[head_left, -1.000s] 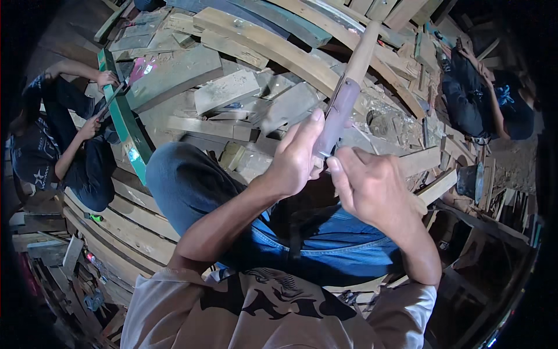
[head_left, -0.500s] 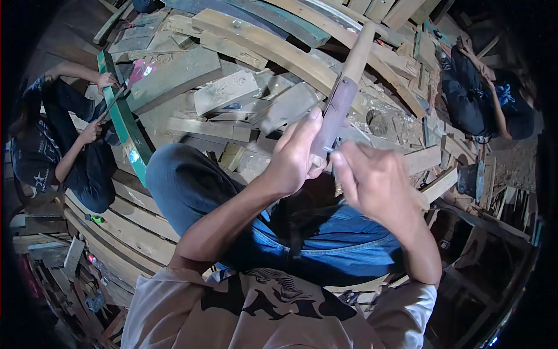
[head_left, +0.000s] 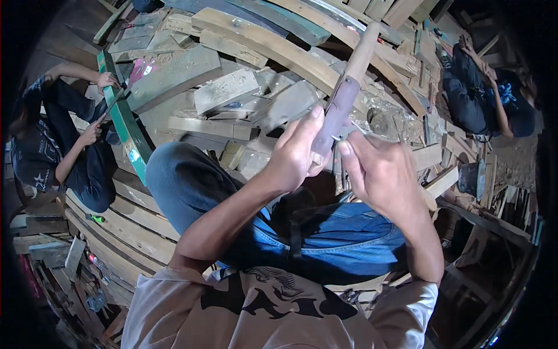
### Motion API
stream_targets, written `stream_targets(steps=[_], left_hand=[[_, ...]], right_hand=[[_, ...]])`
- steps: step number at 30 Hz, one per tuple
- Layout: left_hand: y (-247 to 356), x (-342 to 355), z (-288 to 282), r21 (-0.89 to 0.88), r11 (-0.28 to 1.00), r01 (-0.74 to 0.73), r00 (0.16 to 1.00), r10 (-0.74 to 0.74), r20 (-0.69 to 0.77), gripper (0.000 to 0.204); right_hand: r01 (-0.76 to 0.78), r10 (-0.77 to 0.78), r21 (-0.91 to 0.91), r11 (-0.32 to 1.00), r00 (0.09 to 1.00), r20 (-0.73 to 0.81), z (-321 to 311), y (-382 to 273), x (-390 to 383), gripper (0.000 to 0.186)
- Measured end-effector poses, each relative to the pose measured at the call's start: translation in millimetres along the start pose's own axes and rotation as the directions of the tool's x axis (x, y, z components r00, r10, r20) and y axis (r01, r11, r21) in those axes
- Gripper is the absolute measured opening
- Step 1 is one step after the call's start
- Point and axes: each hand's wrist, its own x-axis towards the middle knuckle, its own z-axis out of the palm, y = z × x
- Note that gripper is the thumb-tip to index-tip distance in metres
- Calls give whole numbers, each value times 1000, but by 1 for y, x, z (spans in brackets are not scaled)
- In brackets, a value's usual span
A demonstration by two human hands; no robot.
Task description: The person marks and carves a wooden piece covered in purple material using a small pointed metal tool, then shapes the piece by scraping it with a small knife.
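Observation:
My left hand point(head_left: 292, 152) is closed around the lower end of a long tapered wooden handle point(head_left: 364, 51). A purplish-brown sleeve point(head_left: 342, 103), with small rivet-like dots and a dark slit along one side, covers its lower half. The handle tilts up and away to the right. Beside the sleeve's lower right side, my right hand point(head_left: 381, 171) is pinched on a thin metal piece point(head_left: 337, 138), whose bright tip shows near the sleeve. Its exact kind is hidden by my fingers. Both hands are above my lap, over my blue jeans point(head_left: 343, 232).
Wood offcuts point(head_left: 226, 92) and long planks point(head_left: 273, 49) lie piled ahead. At the left, a person point(head_left: 52, 139) works a tool against a green-painted beam point(head_left: 125, 125). Another person point(head_left: 488, 87) sits at the far right. A wooden block point(head_left: 442, 183) is by my right forearm.
My right hand has drawn slightly right and away from the sleeve, showing more of the thin metal piece. My left hand and the handle have stayed nearly still.

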Motion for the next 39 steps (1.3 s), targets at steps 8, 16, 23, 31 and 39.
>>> stream_targets(steps=[8, 16, 23, 31, 39], left_hand=[[0, -3, -1, -2, 1000, 28, 1000, -28, 2, 62], [1, -3, 5, -54, 998, 18, 998, -21, -54, 53], [-2, -2, 5, -63, 997, 45, 998, -47, -36, 54], [-3, 0, 4, -68, 996, 53, 997, -57, -51, 55], [3, -3, 8, -48, 995, 82, 996, -84, -31, 56]], right_hand=[[-30, 30, -67, 997, 1000, 0, -3, -5, 0, 21], [25, -28, -75, 997, 999, -40, -3, -5, -3, 21], [26, -26, -73, 997, 1000, 1, -3, -6, -7, 20], [61, -62, -53, 997, 998, -20, -2, -5, -8, 18], [45, -44, -82, 996, 999, 8, -4, -3, -10, 18]])
